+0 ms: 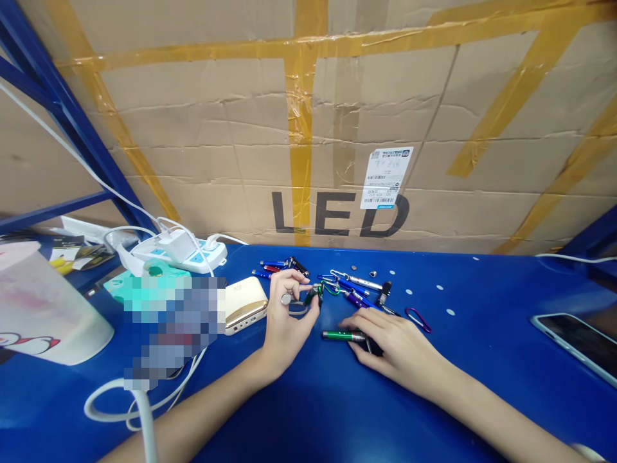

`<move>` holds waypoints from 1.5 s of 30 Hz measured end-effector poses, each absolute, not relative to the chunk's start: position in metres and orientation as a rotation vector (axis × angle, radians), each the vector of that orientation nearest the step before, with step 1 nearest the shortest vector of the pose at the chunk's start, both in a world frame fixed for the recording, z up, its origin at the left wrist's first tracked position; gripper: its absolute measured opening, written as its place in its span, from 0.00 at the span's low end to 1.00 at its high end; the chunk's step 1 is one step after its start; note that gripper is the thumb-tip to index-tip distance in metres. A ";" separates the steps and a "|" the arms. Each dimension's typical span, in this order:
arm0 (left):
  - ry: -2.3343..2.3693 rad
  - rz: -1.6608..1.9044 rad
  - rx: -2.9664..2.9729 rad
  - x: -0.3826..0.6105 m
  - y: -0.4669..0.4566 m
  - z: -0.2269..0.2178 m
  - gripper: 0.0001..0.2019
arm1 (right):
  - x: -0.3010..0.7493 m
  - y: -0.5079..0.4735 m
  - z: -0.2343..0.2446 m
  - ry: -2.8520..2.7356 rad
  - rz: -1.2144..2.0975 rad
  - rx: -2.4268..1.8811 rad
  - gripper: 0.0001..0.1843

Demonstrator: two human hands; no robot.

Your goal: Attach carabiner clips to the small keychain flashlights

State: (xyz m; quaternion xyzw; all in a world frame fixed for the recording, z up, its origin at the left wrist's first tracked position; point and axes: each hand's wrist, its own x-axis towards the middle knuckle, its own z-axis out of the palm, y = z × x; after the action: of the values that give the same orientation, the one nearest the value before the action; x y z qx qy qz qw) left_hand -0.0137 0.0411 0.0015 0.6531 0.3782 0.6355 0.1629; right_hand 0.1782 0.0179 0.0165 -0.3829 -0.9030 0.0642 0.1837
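Observation:
My left hand [288, 325] is closed, its thumb and fingers pinching a short dark green cylindrical piece [313, 295]. A green carabiner [331, 289] lies against the far side of that piece. Near the bent fingers of this hand shows a round silver disc [286, 299]; whether it is held or worn as a ring is unclear. My right hand [393, 341] rests low over the table with its fingers curled around one end of a green mini flashlight [340, 335]. Beyond the right fingers lie several slim flashlights, among them a purple one [355, 298] and a silver one [365, 282].
Several blue flashlights [274, 264] lie behind my left hand. A cream power bank [245, 303], white power strip [193, 257], cables and paper cup [43, 315] stand left. At right are a purple carabiner [418, 319] and a phone [583, 344]. A taped cardboard box [231, 128] walls the back.

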 end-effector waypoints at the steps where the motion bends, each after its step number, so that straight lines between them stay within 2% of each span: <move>1: 1.080 1.808 1.883 -0.013 0.040 0.002 0.16 | 0.178 0.018 0.016 -2.540 0.173 -1.092 0.11; 6: 1.094 1.789 2.081 -0.012 0.035 0.004 0.16 | 0.178 0.017 0.016 -2.478 0.091 -1.149 0.22; 9: 1.034 1.708 2.103 -0.011 0.035 0.002 0.15 | 0.178 0.016 0.016 -2.459 0.044 -1.170 0.25; 24: 1.129 1.637 2.012 -0.011 0.035 0.003 0.12 | 0.180 0.020 0.013 -2.524 0.043 -1.067 0.09; 45: 1.103 1.519 2.076 -0.014 0.032 0.007 0.10 | 0.177 0.015 0.018 -2.630 0.236 -0.873 0.14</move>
State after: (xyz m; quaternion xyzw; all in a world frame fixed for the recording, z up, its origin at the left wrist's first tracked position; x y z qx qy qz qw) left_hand -0.0136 0.0322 0.0069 0.7308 0.3882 0.5348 0.1707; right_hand 0.1774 0.0148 0.0178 -0.3087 -0.9303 0.0834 0.1796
